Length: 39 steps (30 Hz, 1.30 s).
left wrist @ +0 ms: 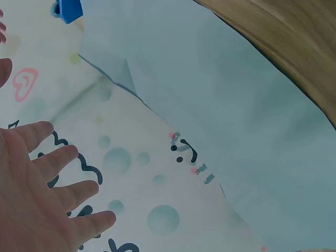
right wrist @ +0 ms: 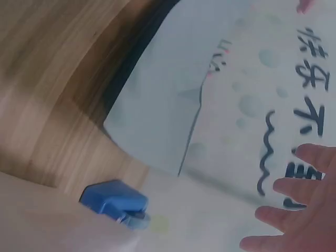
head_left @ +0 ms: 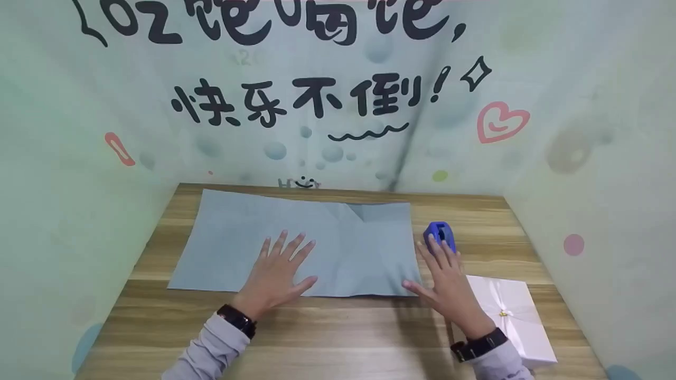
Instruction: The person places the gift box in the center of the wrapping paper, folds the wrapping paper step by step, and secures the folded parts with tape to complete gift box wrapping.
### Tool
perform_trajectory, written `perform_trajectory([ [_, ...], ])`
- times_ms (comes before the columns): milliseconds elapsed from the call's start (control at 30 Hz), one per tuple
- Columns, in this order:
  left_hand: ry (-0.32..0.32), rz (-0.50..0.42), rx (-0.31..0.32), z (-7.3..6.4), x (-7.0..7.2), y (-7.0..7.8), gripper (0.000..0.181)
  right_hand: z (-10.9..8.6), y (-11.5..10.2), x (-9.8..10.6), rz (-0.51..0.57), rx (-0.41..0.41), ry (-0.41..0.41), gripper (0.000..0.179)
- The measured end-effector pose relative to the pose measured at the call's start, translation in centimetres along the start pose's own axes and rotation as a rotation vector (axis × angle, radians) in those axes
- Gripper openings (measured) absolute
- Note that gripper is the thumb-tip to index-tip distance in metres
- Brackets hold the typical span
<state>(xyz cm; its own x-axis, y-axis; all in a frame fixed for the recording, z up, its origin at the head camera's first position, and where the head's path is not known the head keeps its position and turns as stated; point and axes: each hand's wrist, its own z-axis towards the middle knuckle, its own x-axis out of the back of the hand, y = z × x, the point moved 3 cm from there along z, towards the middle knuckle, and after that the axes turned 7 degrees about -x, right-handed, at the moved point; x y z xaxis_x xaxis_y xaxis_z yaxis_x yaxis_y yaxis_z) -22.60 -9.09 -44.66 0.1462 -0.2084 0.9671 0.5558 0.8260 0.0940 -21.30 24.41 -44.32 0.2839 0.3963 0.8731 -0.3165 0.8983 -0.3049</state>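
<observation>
A large blue-grey sheet of paper (head_left: 227, 243) lies across the table, creased near its far right part. My left hand (head_left: 275, 277) is spread over the sheet's near middle, fingers straight and fanned out; the left wrist view also shows this hand (left wrist: 47, 194) holding nothing. Just off the sheet's right edge is my right hand (head_left: 449, 290), fingers extended and thumb out over the corner. Its fingertips overlap a blue tape dispenser (head_left: 436, 229) in the head view. In the right wrist view the dispenser (right wrist: 113, 199) sits beyond the paper's edge, apart from the fingers.
A white box (head_left: 528, 338) with a pale ribbon and a small gold centre lies at the right, partly behind my right forearm. The wooden table (head_left: 338, 338) meets a printed backdrop (head_left: 338, 158) at the back and both sides.
</observation>
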Motion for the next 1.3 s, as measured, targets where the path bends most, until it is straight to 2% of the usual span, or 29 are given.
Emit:
perform_trajectory([
  [333, 0.020, -0.011, 0.025, -0.6, -0.3, 0.2, 0.066, -4.2, 6.0, 2.9, 0.157, -0.347, 0.070, 0.072],
  [500, 0.026, -0.007, 0.038, -1.0, -0.5, 0.1, 0.065, -7.0, 9.4, 3.7, 0.166, -0.542, 0.067, 0.074],
  [767, 0.074, -0.020, 0.020, -1.3, -0.7, 0.1, 0.059, -11.0, 14.1, 4.0, 0.026, -0.847, -0.076, 0.086],
  [900, 0.068, -0.017, 0.019, -1.3, -0.7, 0.1, 0.059, -11.9, 15.8, 4.3, 0.006, -0.975, -0.212, 0.093],
  [1000, 0.055, -0.018, 0.019, -1.3, -0.8, 0.1, 0.058, -12.5, 16.6, 4.3, 0.046, -1.031, -0.313, 0.097],
  [1067, 0.047, -0.018, 0.021, -1.2, -0.8, 0.1, 0.057, -12.8, 16.8, 4.3, 0.077, -1.051, -0.343, 0.099],
  [1300, 0.043, -0.005, 0.021, -1.2, -0.9, 0.1, 0.051, -12.9, 17.0, 4.2, 0.147, -1.080, -0.320, 0.100],
])
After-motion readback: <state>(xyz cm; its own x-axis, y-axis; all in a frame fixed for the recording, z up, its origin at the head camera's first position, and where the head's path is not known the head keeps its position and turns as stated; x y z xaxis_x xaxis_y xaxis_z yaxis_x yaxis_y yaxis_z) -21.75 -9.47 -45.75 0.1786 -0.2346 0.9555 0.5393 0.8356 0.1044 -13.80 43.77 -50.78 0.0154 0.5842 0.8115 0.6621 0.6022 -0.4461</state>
